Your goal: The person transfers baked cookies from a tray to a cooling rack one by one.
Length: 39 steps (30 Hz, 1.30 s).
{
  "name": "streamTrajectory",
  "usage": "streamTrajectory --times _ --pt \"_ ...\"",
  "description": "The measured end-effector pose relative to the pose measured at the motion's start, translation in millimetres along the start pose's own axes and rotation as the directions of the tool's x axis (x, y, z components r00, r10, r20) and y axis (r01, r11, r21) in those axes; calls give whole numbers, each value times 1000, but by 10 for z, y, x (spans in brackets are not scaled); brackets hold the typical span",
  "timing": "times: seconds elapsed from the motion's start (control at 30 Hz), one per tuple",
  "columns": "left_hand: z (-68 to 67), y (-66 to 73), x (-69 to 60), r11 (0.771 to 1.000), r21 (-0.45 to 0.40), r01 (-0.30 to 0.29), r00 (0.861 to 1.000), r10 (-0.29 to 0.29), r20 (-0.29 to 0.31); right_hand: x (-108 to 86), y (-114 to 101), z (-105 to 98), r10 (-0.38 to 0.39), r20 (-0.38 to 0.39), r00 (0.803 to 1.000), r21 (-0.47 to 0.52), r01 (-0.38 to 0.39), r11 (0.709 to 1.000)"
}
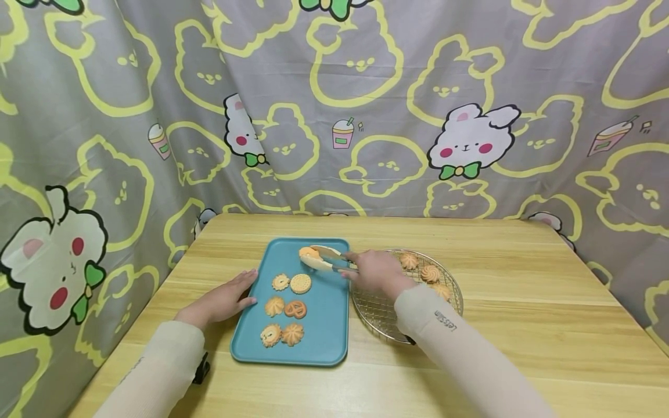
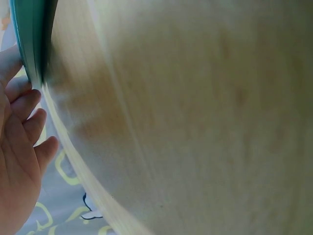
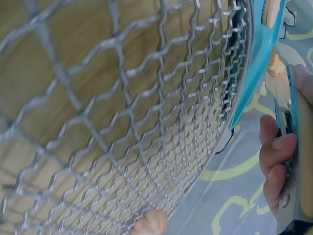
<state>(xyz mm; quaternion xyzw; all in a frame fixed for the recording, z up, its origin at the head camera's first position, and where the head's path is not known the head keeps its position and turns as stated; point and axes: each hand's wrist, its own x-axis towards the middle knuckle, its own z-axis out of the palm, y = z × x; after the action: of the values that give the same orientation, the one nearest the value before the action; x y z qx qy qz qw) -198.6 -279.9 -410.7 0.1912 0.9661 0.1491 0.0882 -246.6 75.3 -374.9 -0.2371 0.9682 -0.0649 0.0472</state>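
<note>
My right hand (image 1: 377, 271) grips a pair of tongs (image 1: 317, 263) with pale broad tips. Between those tips is an orange-brown cookie (image 1: 308, 253), over the far end of a blue tray (image 1: 325, 331); whether it touches the tray I cannot tell. In the right wrist view, fingers (image 3: 278, 156) are curled round the tongs' metal handle (image 3: 293, 186). My left hand (image 1: 222, 299) touches the tray's left edge, its fingers extended. Nearer on the tray lie paired cookies, among them a round one (image 1: 300, 284), a pretzel-shaped one (image 1: 295, 309) and a swirled one (image 1: 292, 334).
Right of the tray stands a round wire rack (image 1: 377, 316), partly under my right forearm. Swirled cookies (image 1: 430, 273) lie on its far right part. The wooden table (image 1: 522, 278) extends to a patterned curtain (image 1: 292, 191). A small black object (image 1: 201, 369) shows beside my left sleeve.
</note>
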Motion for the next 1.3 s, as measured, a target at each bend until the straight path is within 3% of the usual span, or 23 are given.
streamTrajectory --times 0.87,1.3 --pt "25 -32 14 1000 1 -13 1000 13 -5 -413 711 -345 64 -60 996 5 -64 998" --pt "23 -27 11 1000 -2 -17 1000 17 -12 -582 907 -418 95 -46 994 -3 -95 995"
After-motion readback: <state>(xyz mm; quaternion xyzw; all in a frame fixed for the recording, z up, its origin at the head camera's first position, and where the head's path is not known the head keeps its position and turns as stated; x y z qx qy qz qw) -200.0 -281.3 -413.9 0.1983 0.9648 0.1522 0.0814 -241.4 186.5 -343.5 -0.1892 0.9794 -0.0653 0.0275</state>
